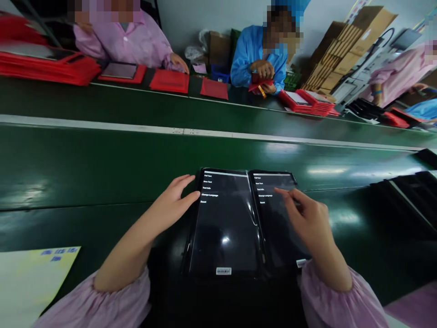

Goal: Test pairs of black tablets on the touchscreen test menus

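Two tablets lie side by side on the dark green bench. Both lit screens show a white text menu on black, with lines such as Full Test, Test Info, Change Language and Reset. At the left edge of the left tablet (pixel 225 228), my left hand (pixel 175 200) rests with its fingers stretched out, thumb near the frame, holding nothing. Over the right tablet (pixel 273 223), my right hand (pixel 307 216) points its index finger at the menu, its other fingers partly curled. Whether that fingertip touches the glass I cannot tell. Each tablet has a small white label near its bottom.
A pale sheet with blue stamps (pixel 37 278) lies at the lower left. Dark flat devices (pixel 406 205) stand in a row at the right. Beyond a light divider strip (pixel 136 129), co-workers sit behind red pouches (pixel 170 81). Cardboard boxes (pixel 344 54) are stacked behind.
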Demonstrator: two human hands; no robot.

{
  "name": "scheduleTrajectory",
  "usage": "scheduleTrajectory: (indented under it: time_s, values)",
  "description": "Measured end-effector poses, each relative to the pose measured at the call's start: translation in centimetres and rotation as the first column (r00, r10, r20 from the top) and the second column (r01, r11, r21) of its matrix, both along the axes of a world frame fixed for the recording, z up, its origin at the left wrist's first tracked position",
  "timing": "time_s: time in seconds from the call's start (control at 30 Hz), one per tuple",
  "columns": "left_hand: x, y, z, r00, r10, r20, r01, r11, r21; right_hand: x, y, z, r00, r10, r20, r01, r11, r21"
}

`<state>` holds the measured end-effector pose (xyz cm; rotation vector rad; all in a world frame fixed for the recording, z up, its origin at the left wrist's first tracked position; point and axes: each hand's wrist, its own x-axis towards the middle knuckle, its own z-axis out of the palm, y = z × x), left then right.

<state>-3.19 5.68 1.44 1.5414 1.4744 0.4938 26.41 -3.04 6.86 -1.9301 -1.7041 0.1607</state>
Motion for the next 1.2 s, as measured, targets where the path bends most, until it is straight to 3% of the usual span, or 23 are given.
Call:
scheduleTrajectory:
  time_s: [0.27,0.4,0.5,0.77,0.97,1.2]
  values:
    - [2.4,2.5,0.4,0.997,0.061,-0.051,-0.062,0.998,-0.002,-0.8,-0.4,1.1,0.995,0.035,-0.094,-0.026,0.995,0.1]
    - [2.5,2.9,-0.4,0.998,0.048,-0.042,-0.048,0.999,0.001,-0.6,-0.3,1.3,0.993,0.031,-0.118,-0.018,0.994,0.11]
    - [2.4,2.9,-0.1,0.998,0.048,-0.028,-0.05,0.997,-0.061,-0.1,-0.3,1.2,0.994,0.038,-0.102,-0.026,0.993,0.118]
    - [1.4,1.8,1.2,0.993,0.116,0.026,-0.114,0.991,-0.071,1.5,-1.1,2.3,0.988,0.121,-0.094,-0.13,0.987,-0.099]
    - [1.3,1.5,1.5,0.991,0.132,0.021,-0.129,0.987,-0.095,1.6,-1.1,1.9,0.951,0.286,-0.122,-0.309,0.91,-0.276]
    - [1.6,1.6,1.9,0.993,0.122,-0.01,-0.122,0.988,-0.095,1.3,-0.9,1.4,0.897,0.404,-0.177,-0.441,0.84,-0.316]
